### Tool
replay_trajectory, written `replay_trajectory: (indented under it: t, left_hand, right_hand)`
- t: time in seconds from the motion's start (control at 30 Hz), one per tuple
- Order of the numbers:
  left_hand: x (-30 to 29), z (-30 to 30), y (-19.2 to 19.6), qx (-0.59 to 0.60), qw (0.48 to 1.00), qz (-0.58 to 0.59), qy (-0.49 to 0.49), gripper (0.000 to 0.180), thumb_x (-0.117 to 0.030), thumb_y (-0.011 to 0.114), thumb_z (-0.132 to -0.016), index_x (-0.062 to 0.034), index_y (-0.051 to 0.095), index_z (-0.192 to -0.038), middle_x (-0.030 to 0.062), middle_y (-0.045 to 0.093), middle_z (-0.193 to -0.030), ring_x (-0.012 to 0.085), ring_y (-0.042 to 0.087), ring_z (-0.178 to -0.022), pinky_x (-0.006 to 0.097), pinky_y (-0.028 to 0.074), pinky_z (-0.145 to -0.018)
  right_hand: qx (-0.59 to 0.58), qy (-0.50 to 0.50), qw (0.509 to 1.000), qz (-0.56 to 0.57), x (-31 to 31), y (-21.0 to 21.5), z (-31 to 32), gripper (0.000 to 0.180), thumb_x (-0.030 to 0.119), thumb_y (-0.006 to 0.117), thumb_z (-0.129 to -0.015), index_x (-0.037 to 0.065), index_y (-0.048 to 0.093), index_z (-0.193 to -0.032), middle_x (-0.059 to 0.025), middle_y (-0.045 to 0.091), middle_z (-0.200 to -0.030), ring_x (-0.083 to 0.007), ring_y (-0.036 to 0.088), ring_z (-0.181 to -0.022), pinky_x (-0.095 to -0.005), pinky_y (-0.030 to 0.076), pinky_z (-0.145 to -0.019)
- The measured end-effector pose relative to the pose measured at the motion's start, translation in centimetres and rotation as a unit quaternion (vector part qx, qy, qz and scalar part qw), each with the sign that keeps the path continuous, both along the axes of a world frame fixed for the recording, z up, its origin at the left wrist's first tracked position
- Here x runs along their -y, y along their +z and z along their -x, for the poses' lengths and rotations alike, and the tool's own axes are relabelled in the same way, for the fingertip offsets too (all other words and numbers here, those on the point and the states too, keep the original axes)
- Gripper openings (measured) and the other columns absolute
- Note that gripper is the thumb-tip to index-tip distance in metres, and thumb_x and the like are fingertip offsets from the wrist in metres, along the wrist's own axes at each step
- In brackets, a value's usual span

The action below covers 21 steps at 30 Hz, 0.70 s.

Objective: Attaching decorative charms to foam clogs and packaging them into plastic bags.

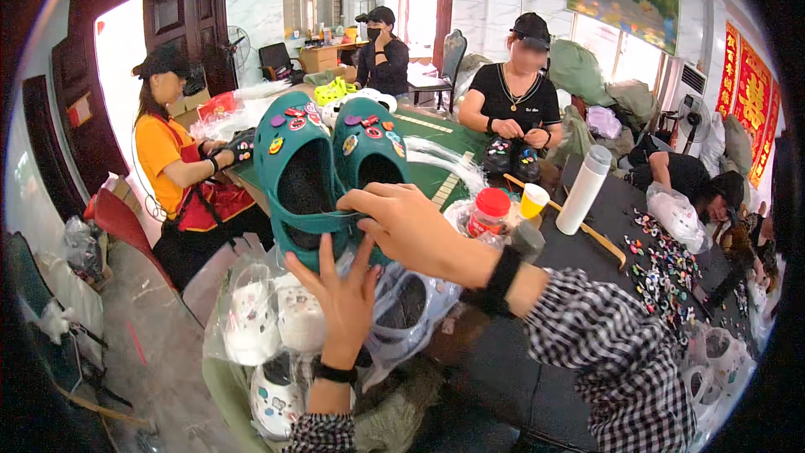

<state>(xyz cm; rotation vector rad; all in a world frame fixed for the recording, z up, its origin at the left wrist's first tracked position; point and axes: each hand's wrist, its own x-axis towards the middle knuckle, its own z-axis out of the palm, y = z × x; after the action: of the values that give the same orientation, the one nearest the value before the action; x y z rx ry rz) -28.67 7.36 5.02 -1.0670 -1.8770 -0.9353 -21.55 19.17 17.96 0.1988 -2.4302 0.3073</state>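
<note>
I hold a pair of teal clogs (295,169) up in front of me, their tops studded with small coloured charms. My right hand (411,222) grips the heel strap and rim of the right-hand clog. Under the heels my left hand (340,295) presses flat, fingers spread. Below the hands lie clear plastic bags with white and lilac clogs (277,319).
A dark table (604,226) carries several loose shoe charms (662,273), a white flask (583,189), a yellow cup (532,200) and a red-lidded jar (488,211). Three other people work around a green table (436,147); one more bends at the right.
</note>
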Motion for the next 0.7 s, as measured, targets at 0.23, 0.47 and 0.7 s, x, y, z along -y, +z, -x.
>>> replay_trajectory:
  t: [0.23, 0.47, 0.7]
  left_hand:
    - [-8.7, 11.2, -6.0, 0.104, 0.990, 0.091, 0.026, 0.049, -0.022, 0.069, -0.083, -0.0212, 0.059, -0.130, 0.0175, 0.028, -0.151, 0.0577, 0.012, -0.138, 0.069, 0.021, -0.107]
    - [-10.3, 12.6, -9.5, 0.329, 0.922, 0.153, -0.133, 0.039, -0.033, 0.048, -0.097, -0.0053, 0.063, -0.119, 0.0230, 0.057, -0.127, 0.0376, 0.050, -0.122, 0.043, 0.040, -0.104]
    - [-8.5, 10.6, -7.9, 0.284, 0.932, 0.036, -0.223, 0.027, -0.018, 0.056, -0.093, 0.0009, 0.065, -0.109, 0.0192, 0.063, -0.116, 0.0367, 0.059, -0.109, 0.041, 0.046, -0.093]
  right_hand:
    - [0.104, -0.059, 0.993, 0.013, -6.3, -7.4, 7.7, 0.049, 0.010, 0.066, -0.080, 0.012, 0.052, -0.127, -0.0123, 0.059, -0.123, -0.0330, 0.056, -0.114, -0.0501, 0.044, -0.091]
    - [0.280, -0.086, 0.956, 0.024, -9.5, -12.8, 3.7, 0.062, 0.018, 0.069, -0.079, 0.008, 0.045, -0.136, -0.0233, 0.043, -0.141, -0.0411, 0.048, -0.125, -0.0451, 0.044, -0.102]
    - [0.234, -0.042, 0.969, 0.064, -7.7, -13.2, -1.3, 0.048, 0.021, 0.069, -0.082, 0.004, 0.054, -0.124, -0.0222, 0.052, -0.129, -0.0403, 0.056, -0.112, -0.0463, 0.049, -0.093]
